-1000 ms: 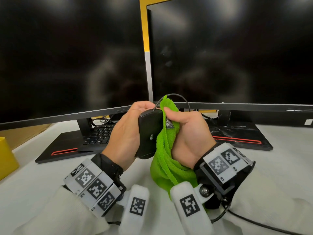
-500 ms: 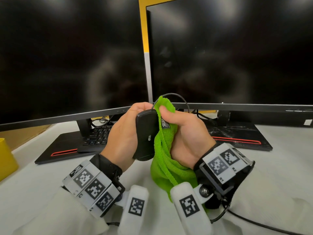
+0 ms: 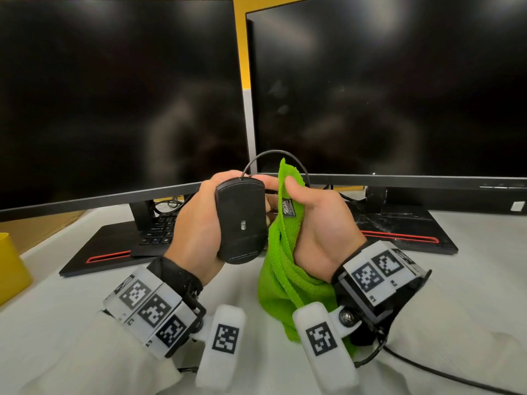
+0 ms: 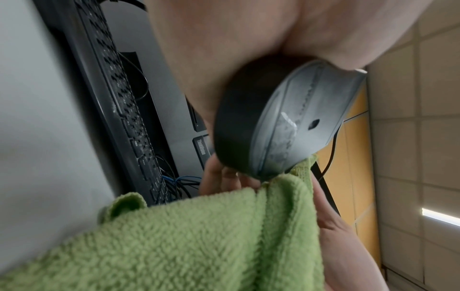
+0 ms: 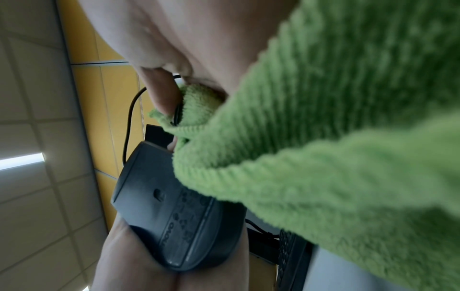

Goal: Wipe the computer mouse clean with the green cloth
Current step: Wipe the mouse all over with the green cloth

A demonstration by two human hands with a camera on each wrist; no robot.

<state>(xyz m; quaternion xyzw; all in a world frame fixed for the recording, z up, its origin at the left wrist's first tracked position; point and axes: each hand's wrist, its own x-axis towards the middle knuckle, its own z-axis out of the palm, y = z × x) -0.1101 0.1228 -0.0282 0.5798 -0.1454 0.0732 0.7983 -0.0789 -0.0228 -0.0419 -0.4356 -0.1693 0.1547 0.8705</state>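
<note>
Here the left hand holds the mouse up off the counter, fingers curled round its sides, underside turned to the head camera. Long axis runs roughly upright in that view, cable end on top. Right hand just beside it on the right, grip closed on the cloth, thumb pinching the top edge, rest hanging down to the counter. Cloth touches the mouse's right edge only; left wrist view shows the fold meeting the rim, and the underside itself looks bare. So the mouse lies straight left of the cloth hand, which is the nearer one to wipe. Next move is probably a stroke along the long axis across the underside. Behind: two dark monitors, keyboard.
</note>
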